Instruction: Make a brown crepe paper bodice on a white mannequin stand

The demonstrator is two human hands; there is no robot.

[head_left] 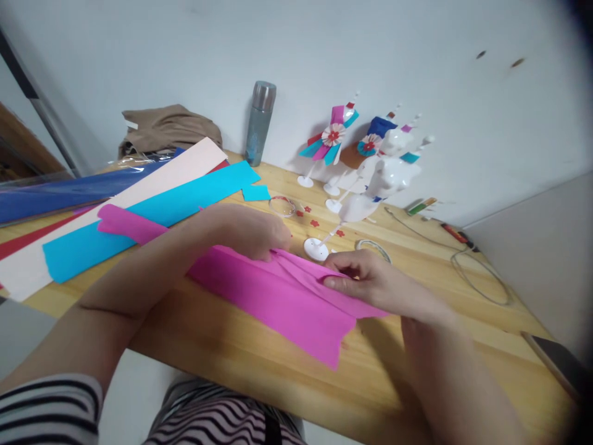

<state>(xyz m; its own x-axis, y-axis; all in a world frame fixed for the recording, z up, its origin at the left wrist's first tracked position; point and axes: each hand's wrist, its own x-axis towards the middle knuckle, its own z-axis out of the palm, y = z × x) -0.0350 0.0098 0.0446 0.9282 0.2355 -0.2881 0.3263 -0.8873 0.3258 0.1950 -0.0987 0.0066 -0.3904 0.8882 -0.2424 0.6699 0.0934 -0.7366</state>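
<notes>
A long sheet of magenta crepe paper (273, 303) lies over the wooden table (204, 358) in front of me, its upper edge folded over. My left hand (257, 232) grips that folded edge near the middle, its fingertips mostly hidden behind the knuckles. Farther right, my right hand (365, 278) pinches the same fold between thumb and fingers. The sheet's right end hangs loose just below my right hand. Its rolled left end shows beyond my left forearm, over a turquoise paper strip (92, 250).
Small white dress-form stands (391, 176) are at the back, some decorated with coloured paper. A grey bottle (260, 123) and brown cloth (171, 130) stand by the wall. Red paper flowers (314, 223), tape rolls (373, 250) and a cable (477, 287) lie around. A phone-like dark slab (556, 364) sits right.
</notes>
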